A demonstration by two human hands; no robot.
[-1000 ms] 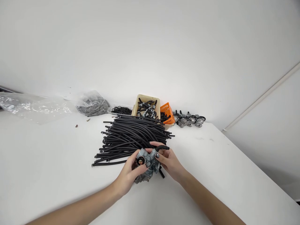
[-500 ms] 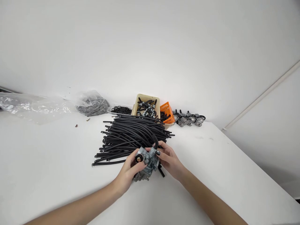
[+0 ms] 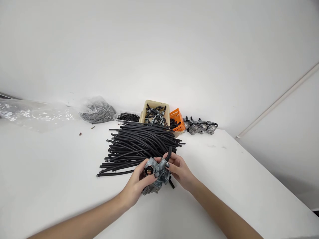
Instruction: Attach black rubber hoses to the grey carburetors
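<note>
A grey metal carburetor is held just above the near side of a pile of black rubber hoses. My left hand is closed round its left side, the thumb pressing on the body near a round black fitting with a brass-coloured centre. A short black rubber tube stands up from the top of the carburetor. My right hand pinches at the base of this tube, with its fingers partly hidden behind it. Below the right hand, the end of another black hose sticks out.
Behind the hoses stand a cream bin of small black-and-metal parts and an orange basket with black pieces. Several carburetors line the wall on the right. To the left are a tray of black rings and a clear plastic bag.
The short tube on the carburetor has turned: its free end leaned left and now points up and to the right. Both hands keep their grip, and the carburetor has barely shifted.
</note>
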